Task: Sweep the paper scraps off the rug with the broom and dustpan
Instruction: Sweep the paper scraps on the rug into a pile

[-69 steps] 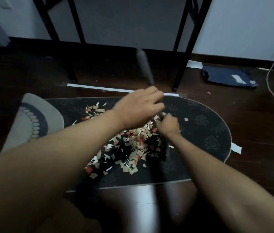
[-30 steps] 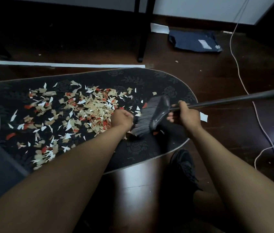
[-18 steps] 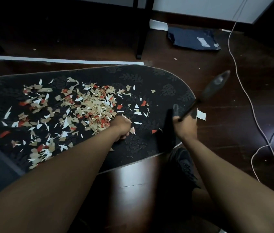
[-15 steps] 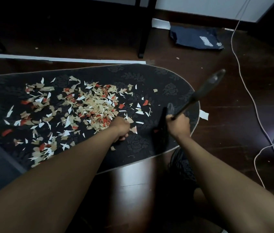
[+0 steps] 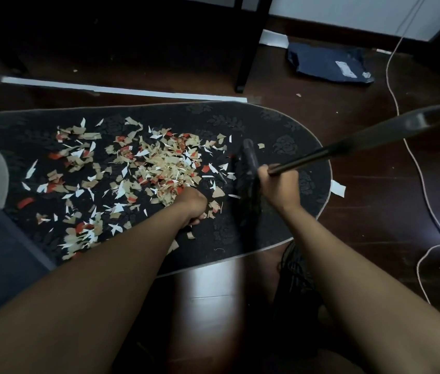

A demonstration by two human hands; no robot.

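The broom (image 5: pixel 246 182) had swung upright beside the paper scraps (image 5: pixel 143 174), gripped low by the right hand (image 5: pixel 278 184) for control, while the left hand (image 5: pixel 193 203) rested fisted, its contents unclear.

No legible text anywhere, the white label on the far-right navy mailer bag (image 5: pixel 329 63) too blurred.

Two hands are in view: the left hand (image 5: pixel 192 205) near centre and the right hand (image 5: pixel 278 186) toward three o'clock. One broom (image 5: pixel 248 171) stands between them. One dark rug (image 5: pixel 289 147) carries paper scraps (image 5: pixel 157 168) too many to count. One white cord (image 5: pixel 413 163) runs at three o'clock, one dark bag (image 5: pixel 326 63) at one o'clock.
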